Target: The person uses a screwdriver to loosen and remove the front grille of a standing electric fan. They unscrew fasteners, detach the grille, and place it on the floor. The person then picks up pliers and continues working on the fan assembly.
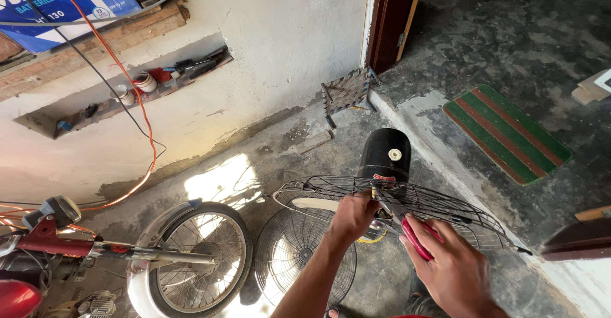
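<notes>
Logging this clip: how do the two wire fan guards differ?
The rear fan guard is mounted against the black motor, tilted, with both hands at it; the loose front fan guard lies on the floor, untouched. The right hand works red-handled pliers at the mounted one. Both are round wire grilles.

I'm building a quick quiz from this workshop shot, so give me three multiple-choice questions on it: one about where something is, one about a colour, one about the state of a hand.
1. Where does the loose round fan guard lie?
A. on the floor beside the motorcycle wheel
B. on the wall shelf
C. on the striped mat

2. What colour are the handles of the pliers?
A. blue
B. red
C. yellow

3. What is the right hand doing?
A. resting open on the floor
B. touching the black fan motor
C. gripping the pliers

Answers: 1 A, it lies flat next to the wheel. 2 B, red shows between the fingers. 3 C, the fingers wrap the handles, while the left hand holds the wire guard.
</notes>
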